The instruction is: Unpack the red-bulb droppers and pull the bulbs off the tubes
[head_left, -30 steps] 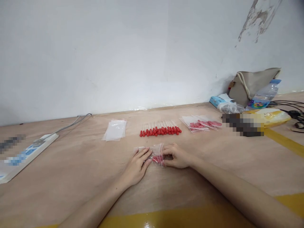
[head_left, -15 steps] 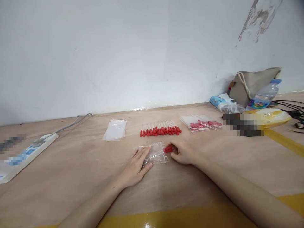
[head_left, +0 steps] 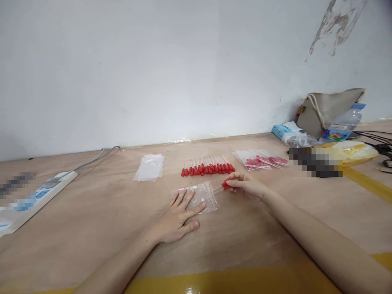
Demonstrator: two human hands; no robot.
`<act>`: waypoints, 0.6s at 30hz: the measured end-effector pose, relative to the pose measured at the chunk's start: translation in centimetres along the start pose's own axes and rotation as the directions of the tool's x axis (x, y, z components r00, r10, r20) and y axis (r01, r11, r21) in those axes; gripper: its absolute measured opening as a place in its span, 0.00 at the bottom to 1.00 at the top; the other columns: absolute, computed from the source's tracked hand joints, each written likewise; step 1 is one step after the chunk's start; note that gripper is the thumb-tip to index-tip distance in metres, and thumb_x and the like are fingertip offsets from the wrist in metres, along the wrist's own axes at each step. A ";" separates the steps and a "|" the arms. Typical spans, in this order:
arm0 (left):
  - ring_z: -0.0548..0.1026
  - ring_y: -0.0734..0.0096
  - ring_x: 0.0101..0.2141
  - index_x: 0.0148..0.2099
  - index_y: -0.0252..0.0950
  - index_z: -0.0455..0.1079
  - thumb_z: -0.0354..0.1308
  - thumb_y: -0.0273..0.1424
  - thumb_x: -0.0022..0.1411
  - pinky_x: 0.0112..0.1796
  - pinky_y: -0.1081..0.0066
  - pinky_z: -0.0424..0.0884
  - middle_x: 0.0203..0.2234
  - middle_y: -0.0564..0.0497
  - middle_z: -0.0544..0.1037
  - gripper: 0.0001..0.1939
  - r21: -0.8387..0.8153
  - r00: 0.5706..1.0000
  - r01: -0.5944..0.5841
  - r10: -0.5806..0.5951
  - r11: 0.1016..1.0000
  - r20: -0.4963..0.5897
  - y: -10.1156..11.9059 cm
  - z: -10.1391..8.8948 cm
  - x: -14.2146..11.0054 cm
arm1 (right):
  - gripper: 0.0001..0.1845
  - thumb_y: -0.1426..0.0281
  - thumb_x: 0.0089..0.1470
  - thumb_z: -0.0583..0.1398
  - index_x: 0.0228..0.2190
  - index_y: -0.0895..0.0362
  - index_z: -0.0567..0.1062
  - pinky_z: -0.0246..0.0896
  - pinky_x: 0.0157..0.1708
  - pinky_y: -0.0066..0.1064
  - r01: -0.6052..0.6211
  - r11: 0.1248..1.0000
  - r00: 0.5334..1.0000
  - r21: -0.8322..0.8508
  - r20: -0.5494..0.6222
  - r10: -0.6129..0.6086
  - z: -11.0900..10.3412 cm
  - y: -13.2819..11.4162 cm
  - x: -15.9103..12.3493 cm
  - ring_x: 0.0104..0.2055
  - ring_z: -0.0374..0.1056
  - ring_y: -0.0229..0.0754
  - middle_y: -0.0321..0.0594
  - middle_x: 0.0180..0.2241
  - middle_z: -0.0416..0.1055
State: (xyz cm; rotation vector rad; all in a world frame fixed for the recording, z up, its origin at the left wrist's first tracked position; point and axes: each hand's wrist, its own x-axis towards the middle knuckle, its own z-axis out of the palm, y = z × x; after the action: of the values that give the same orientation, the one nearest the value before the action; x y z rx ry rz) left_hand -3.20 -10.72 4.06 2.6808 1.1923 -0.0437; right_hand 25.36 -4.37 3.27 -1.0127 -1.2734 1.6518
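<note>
My left hand (head_left: 180, 218) lies flat with spread fingers on a clear zip bag (head_left: 200, 196), pressing it to the table. My right hand (head_left: 245, 185) pinches a few droppers (head_left: 226, 184) by their red rubber bulbs. Their thin clear tubes point left at the bag's red-edged mouth; the tips seem to be just inside it, but the clear film makes this hard to tell. Beyond the bag, a row of several more droppers (head_left: 208, 168) lies side by side, bulbs towards me and tubes towards the wall.
Flat unfilled bags (head_left: 150, 167) lie stacked at the left of the row. Bags with red-bulbed droppers inside (head_left: 263, 160) are piled at its right. A power strip (head_left: 39, 200) is far left. Rightward are a tissue pack (head_left: 281, 131), a plastic bottle (head_left: 343, 124) and a grey bag (head_left: 330, 108).
My right hand has moved right and slightly away from me, drawing the droppers partly out of the bag so their tubes show. My left fingers have spread wider on the bag.
</note>
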 end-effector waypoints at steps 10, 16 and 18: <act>0.55 0.59 0.56 0.55 0.44 0.61 0.46 0.41 0.62 0.55 0.56 0.54 0.56 0.49 0.60 0.20 -0.345 0.923 0.020 -0.150 0.938 -0.355 0.9 0.0 1.0 | 0.13 0.66 0.38 0.66 0.31 0.55 0.74 0.67 0.31 0.27 0.499 0.850 0.795 -0.169 -0.301 -0.526 -0.1 -1.1 -0.1 0.28 0.69 0.34 0.35 0.26 0.74; 0.75 0.68 0.35 0.41 0.32 0.70 0.56 0.36 0.56 0.41 0.67 0.71 0.36 0.45 0.76 0.13 -0.997 0.873 0.048 -0.487 0.052 0.017 3.1 -1.3 5.5 | 0.10 0.71 0.50 0.58 0.37 0.52 0.74 0.68 0.39 0.32 0.696 0.319 0.535 -0.643 0.168 -0.828 5.7 2.0 -1.4 0.38 0.70 0.39 0.40 0.38 0.73; 0.75 0.72 0.32 0.34 0.31 0.70 0.59 0.31 0.54 0.38 0.72 0.72 0.31 0.47 0.77 0.07 -0.980 0.861 0.035 -0.492 -0.196 0.129 3.6 -1.3 6.3 | 0.11 0.72 0.51 0.56 0.38 0.51 0.74 0.68 0.40 0.31 0.743 0.171 0.469 -0.647 0.320 -0.824 6.2 3.1 -1.4 0.40 0.69 0.39 0.40 0.39 0.73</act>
State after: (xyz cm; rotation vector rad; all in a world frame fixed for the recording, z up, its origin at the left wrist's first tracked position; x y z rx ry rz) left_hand 3.60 -8.17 5.31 0.8952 1.0581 0.9204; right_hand 19.76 -8.34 1.48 -0.5706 -1.9809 0.1847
